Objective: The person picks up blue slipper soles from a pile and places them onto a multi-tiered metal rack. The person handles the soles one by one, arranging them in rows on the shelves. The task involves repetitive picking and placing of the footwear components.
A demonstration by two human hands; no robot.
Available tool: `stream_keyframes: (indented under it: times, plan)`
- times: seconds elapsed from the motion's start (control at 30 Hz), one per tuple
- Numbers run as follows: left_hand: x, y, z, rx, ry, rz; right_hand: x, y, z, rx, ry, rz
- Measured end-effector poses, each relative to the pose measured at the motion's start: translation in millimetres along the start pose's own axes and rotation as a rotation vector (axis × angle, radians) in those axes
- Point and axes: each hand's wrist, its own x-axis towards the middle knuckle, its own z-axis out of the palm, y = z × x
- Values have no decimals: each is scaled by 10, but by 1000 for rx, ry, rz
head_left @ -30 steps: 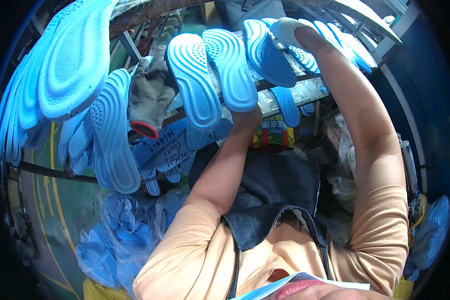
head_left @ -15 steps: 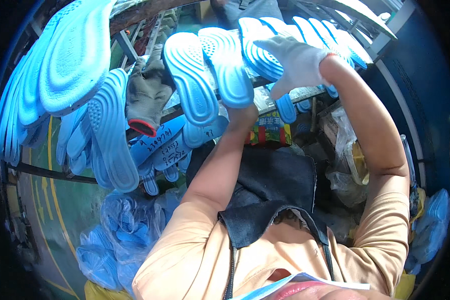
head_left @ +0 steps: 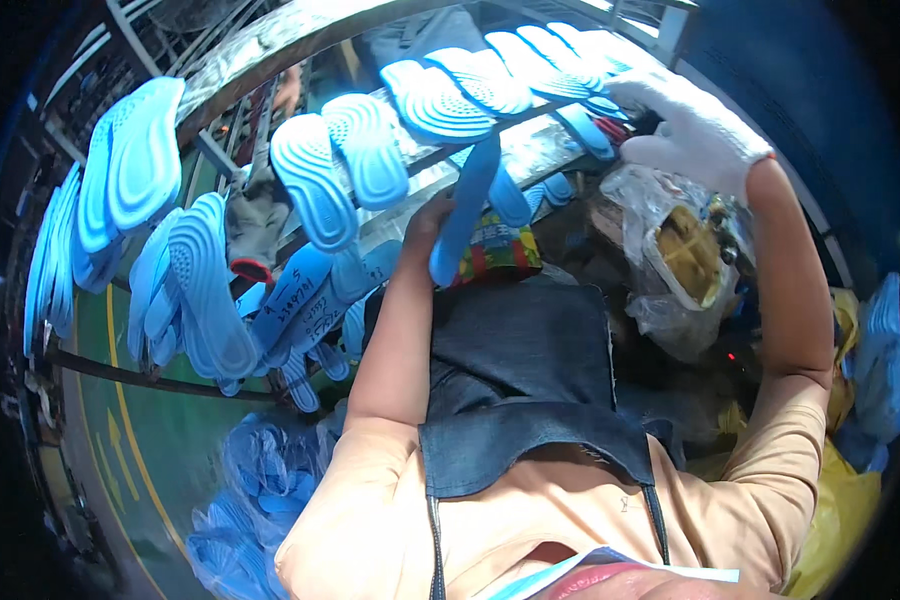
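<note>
My bare left hand grips a blue insole, which stands upright and slanted, nearly edge-on. Its fingers are partly hidden behind the insole. A white knitted glove covers my right hand. That hand reaches to the far right end of the rack with thumb and fingers apart, its fingertips washed out by glare beside the row of blue insoles. Two more insoles hang over the rack's edge left of my left hand. Written marks cover a darker blue insole below them.
A metal rack crosses the far side. On it hangs a grey glove with a red cuff. More insoles stand at the left. Clear bags of blue pieces lie lower left; an open plastic bag sits under my right arm.
My left hand has come from behind the hanging insoles, now with an insole in it. My right hand has moved right along the row. The whole view has shifted.
</note>
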Motion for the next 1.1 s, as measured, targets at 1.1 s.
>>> stream_keyframes:
  times: [1.1]
  plan:
    - [421, -1015, 1640, 1015, -23, 297, -1438, 2468, -281, 504, -541, 596]
